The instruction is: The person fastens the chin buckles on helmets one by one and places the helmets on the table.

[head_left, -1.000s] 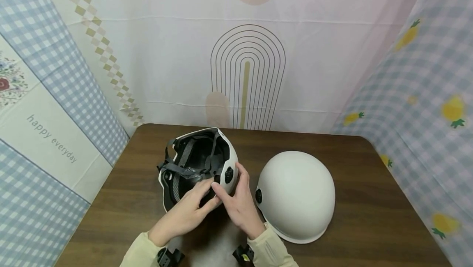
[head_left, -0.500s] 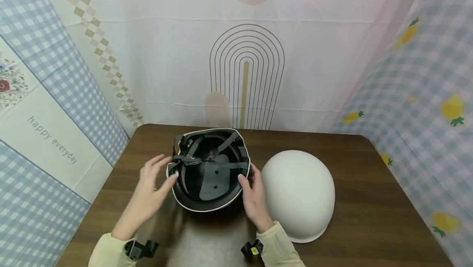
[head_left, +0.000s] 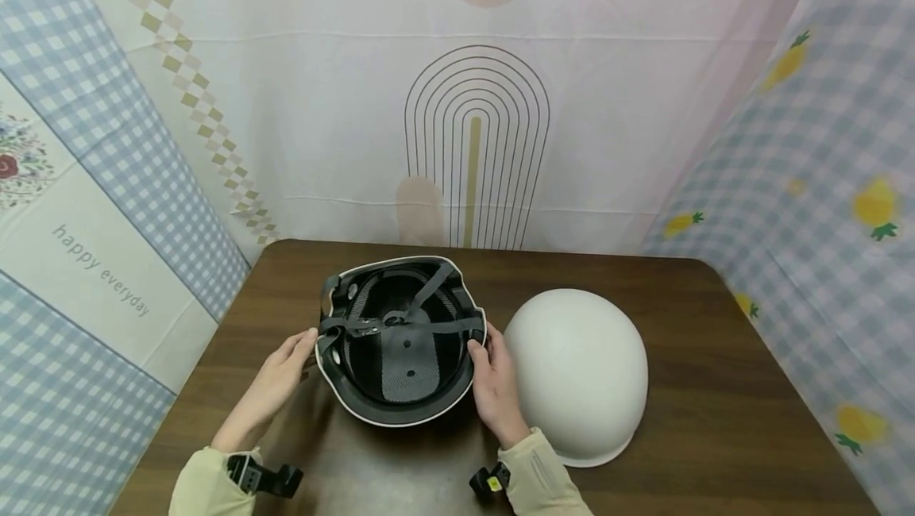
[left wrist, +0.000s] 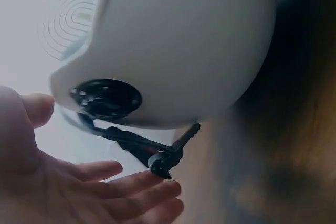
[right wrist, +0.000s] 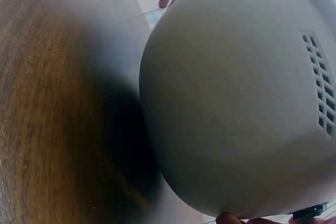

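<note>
A white helmet rests crown up on the brown wood-grain table. Behind hangs an arch-printed white cloth, flanked by a "happy everyday" gingham cloth and a fruit-printed checked cloth.

"Where's the head camera?"
"High above the tabletop, facing forward and down, both far corners in frame."
"And the wrist views?"
"Both look from close by at the upturned helmet; the left, like the head view, also catches the arch print beyond the far edge."
</note>
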